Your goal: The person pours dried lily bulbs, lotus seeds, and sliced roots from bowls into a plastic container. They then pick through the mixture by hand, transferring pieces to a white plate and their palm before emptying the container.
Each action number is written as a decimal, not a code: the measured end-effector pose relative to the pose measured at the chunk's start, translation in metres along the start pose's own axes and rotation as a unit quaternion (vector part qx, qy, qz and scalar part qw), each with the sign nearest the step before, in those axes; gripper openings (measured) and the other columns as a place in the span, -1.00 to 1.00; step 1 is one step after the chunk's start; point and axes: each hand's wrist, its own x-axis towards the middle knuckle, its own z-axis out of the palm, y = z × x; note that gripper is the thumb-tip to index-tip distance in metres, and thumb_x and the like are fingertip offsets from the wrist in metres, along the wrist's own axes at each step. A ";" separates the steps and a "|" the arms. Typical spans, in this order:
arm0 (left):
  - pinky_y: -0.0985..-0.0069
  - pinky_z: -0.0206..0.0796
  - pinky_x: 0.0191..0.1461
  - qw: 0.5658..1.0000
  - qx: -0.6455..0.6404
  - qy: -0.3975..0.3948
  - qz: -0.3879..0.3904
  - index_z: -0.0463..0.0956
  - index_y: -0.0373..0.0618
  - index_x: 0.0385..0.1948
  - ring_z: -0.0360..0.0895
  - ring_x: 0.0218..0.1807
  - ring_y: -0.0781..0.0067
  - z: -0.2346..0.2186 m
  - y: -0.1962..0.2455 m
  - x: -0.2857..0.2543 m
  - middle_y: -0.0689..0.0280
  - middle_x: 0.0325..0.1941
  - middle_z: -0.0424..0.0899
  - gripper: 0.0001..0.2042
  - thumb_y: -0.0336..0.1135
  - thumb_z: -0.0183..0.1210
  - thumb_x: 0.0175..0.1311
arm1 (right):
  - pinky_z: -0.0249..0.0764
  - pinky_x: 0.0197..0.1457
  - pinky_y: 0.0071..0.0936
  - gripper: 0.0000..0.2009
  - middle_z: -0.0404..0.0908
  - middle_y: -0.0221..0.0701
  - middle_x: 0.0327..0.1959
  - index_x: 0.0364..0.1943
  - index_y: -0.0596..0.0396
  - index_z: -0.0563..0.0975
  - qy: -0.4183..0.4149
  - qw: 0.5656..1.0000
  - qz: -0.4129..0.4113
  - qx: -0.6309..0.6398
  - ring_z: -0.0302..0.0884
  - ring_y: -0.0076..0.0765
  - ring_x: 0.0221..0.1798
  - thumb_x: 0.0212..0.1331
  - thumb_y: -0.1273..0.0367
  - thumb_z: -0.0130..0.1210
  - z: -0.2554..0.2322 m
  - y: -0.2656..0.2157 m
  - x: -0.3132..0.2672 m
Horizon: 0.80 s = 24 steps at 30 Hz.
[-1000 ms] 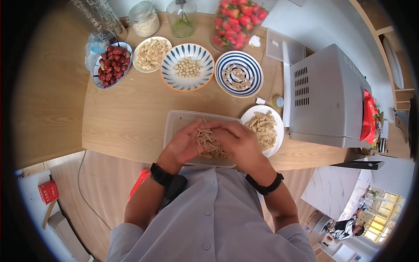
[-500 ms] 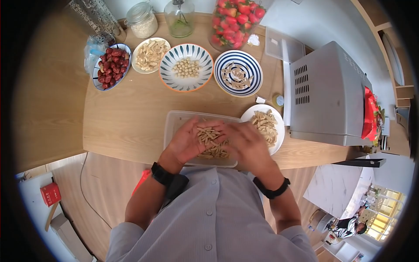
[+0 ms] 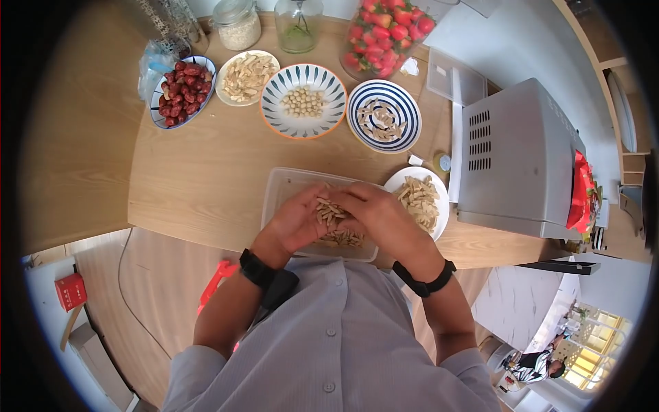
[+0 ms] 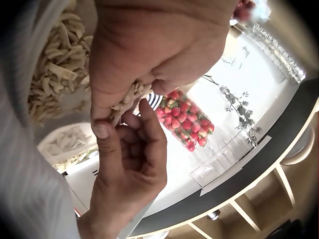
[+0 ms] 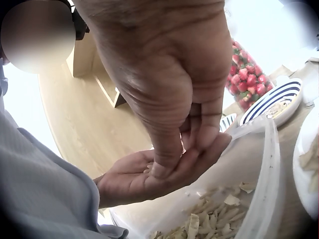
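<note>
- Pale dried pieces (image 3: 331,211) lie in a small heap in the palm of the left hand (image 3: 296,221), above a clear plastic container (image 3: 275,187).
- Left hand: cupped and turned palm up, its fingers bent round the heap.
- Right hand (image 3: 386,218): knuckles up over the left, narrow, with thumb and fingers bent down and touching the cupped hand; whether it pinches a piece, I cannot tell.
- More of the same pieces lie loose in the bottom of the container, under both hands.
- Just beside the container, towards the right hand's side, a white plate (image 3: 445,211) bears larger pale slices.
- Farther back on the wooden table (image 3: 199,178) are a blue-ringed bowl (image 3: 410,104) with a few pieces, an orange-rimmed bowl (image 3: 272,88) of round pale seeds, a small plate (image 3: 223,94) of slices and a blue-rimmed dish (image 3: 157,113) of dark red fruit.
- Behind these, a clear vessel holds strawberries (image 3: 384,40); a grey appliance (image 3: 511,161) sits to the right.
</note>
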 end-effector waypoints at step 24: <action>0.27 0.59 0.28 0.996 0.033 0.087 -0.003 0.51 -0.17 0.22 0.69 0.18 0.29 0.012 -0.001 0.005 0.22 0.21 0.67 -0.61 -0.11 -0.14 0.70 | 0.65 -0.03 -0.22 -0.80 0.66 -0.19 -0.08 -0.14 0.16 0.59 -0.008 1.000 -0.016 0.007 0.68 0.04 -0.05 0.14 0.52 0.20 0.004 -0.005 0.014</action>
